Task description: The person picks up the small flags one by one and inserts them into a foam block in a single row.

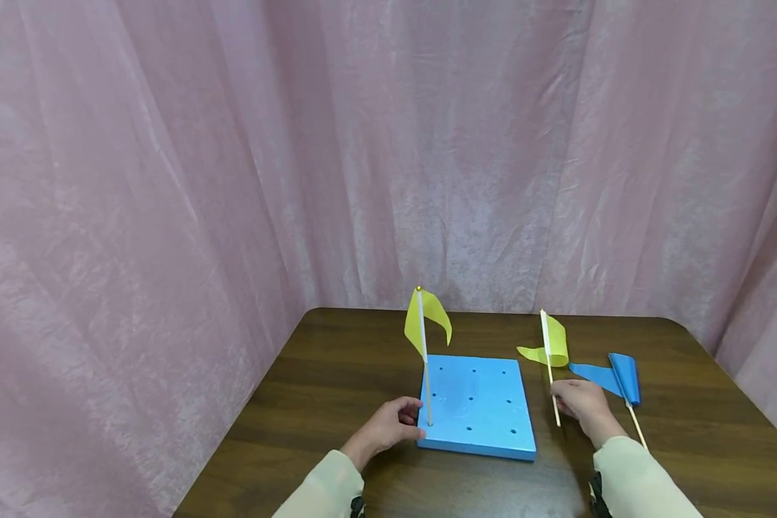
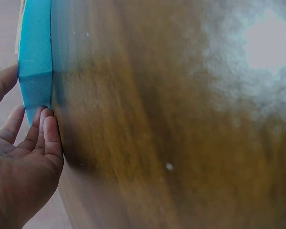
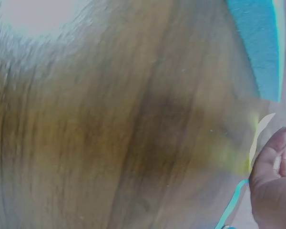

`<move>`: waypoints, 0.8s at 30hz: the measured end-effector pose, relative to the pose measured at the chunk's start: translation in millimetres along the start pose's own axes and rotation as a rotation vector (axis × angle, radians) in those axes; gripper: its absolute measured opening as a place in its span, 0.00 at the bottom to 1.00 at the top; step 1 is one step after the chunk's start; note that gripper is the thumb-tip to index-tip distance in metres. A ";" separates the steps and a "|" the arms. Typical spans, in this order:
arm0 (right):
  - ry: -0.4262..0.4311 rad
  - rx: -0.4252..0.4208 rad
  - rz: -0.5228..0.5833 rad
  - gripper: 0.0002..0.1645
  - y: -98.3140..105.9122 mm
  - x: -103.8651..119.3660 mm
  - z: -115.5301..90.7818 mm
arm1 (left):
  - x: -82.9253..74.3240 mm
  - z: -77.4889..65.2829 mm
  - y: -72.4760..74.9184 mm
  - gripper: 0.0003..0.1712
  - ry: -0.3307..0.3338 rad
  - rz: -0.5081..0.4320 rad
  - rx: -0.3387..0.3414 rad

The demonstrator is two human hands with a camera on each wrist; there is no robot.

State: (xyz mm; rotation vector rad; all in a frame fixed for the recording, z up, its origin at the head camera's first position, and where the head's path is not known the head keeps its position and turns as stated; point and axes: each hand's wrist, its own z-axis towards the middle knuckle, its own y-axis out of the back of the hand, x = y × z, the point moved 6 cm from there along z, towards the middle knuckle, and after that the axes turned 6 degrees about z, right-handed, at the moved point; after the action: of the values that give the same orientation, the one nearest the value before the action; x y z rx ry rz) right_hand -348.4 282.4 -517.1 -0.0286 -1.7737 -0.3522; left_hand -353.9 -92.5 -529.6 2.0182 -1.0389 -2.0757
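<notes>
A light blue square board [image 1: 485,414] with several small holes lies on the table. A yellow flag [image 1: 416,327] on a thin stick stands upright in its near-left hole. My left hand [image 1: 388,426] touches the board's left side near the front corner, its fingers loosely bent; in the left wrist view the fingertips [image 2: 38,114] rest against the board's edge. My right hand [image 1: 581,403] pinches the stick of a second yellow flag [image 1: 557,342], held up to the right of the board. Beside that hand lies a blue flag [image 1: 626,379], its stick partly hidden behind the sleeve.
A brown wooden table [image 1: 337,360] with rounded far corners carries everything. Pink curtains [image 1: 388,158] hang behind it and along both sides. Light glares off the tabletop in both wrist views.
</notes>
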 end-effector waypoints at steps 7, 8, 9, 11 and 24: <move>-0.004 0.024 0.098 0.31 -5.5 14.8 -0.5 | -1.6 -0.8 0.0 0.28 0.009 0.007 -0.008; 0.000 0.027 0.105 0.32 -7.0 17.6 -1.1 | -1.4 -0.9 0.0 0.28 0.011 0.012 -0.010; 0.003 0.030 0.120 0.32 -8.8 20.7 -2.0 | -1.3 -1.0 0.2 0.28 0.012 0.017 -0.013; 0.014 0.037 0.148 0.33 -12.6 27.4 -4.5 | -1.1 -1.2 0.3 0.28 0.012 0.029 -0.017; 0.110 0.126 0.231 0.23 -44.7 55.8 -20.7 | 0.7 0.1 0.1 0.28 0.013 0.031 -0.023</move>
State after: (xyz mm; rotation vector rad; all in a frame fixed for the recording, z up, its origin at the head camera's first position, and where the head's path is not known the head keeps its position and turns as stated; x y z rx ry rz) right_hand -351.2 225.1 -469.7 -0.1211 -1.6598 -0.0732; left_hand -354.1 -92.9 -530.2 1.9896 -1.0330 -2.0472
